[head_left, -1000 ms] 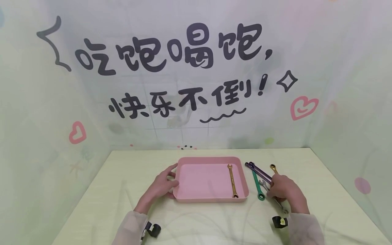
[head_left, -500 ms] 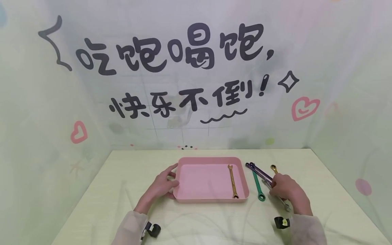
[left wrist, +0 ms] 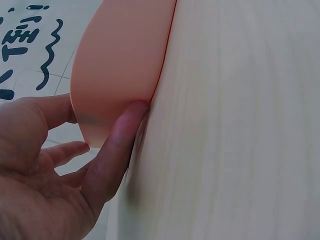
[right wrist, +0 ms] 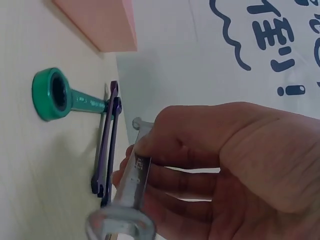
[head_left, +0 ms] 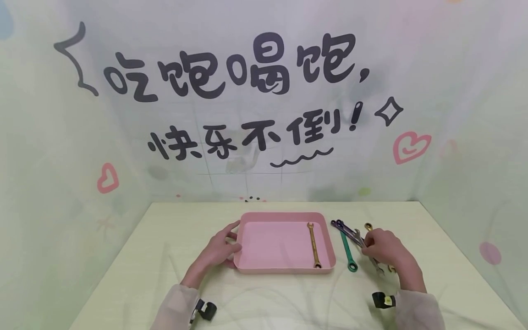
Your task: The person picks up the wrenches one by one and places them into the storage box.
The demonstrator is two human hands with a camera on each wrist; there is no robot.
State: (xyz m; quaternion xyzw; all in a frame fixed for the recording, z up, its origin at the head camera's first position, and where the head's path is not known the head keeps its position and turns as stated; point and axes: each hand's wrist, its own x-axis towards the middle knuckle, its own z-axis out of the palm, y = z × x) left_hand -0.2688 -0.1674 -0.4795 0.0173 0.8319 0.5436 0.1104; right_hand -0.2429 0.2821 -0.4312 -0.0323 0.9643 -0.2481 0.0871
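Note:
My left hand [head_left: 218, 247] holds the left side of a pink tray [head_left: 268, 247], its fingers at the rim and outer wall; the left wrist view shows the tray wall [left wrist: 120, 55] between the digits. Inside the tray, toward its right, lies a gold combination wrench [head_left: 314, 245]. My right hand [head_left: 387, 251] pinches a silver wrench [right wrist: 132, 185] between thumb and fingers, tilted above the table. Beside this hand lie a green wrench [head_left: 347, 251] and two purple wrenches [head_left: 346, 230]. Another gold wrench [head_left: 368, 226] is mostly hidden behind the hand.
The pale wooden table [head_left: 185, 220] is enclosed by printed wall sheets [head_left: 231, 105] at the back and both sides. A black wrist mount [head_left: 208, 310] sits on the left sleeve, another wrist mount [head_left: 381, 300] on the right.
The right hand has raised the silver wrench from among the other wrenches, its far end now overlapping the purple ones. The left hand and tray stay put.

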